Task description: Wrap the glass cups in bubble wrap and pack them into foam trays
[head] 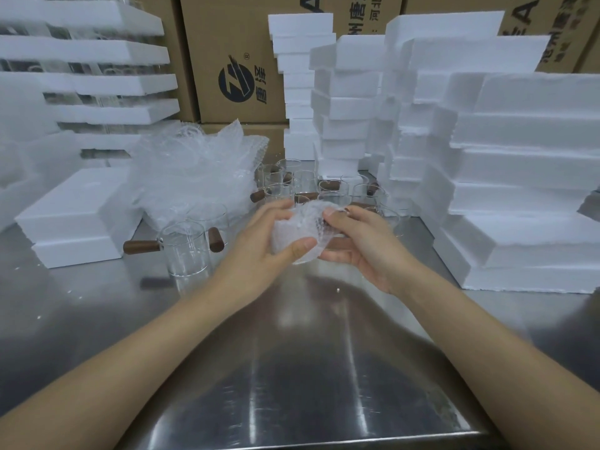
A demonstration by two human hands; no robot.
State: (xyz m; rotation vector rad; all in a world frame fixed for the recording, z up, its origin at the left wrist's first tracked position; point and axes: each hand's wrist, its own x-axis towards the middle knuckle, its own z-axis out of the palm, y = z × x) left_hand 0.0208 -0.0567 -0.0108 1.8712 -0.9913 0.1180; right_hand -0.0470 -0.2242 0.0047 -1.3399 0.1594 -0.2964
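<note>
Two bare hands hold one glass cup [303, 233] swathed in bubble wrap above the middle of a steel worktop [292, 368]. The left hand [266, 245] curls closed around its left side, thumb across the front, while the right hand [360, 241] clasps the right side with its fingers folded over the wrap. Unwrapped glass cups [186, 248] stand toward the far edge, between a loose bubble wrap pile [191, 180] at far left and foam tray stacks [519, 177] along the right edge.
</note>
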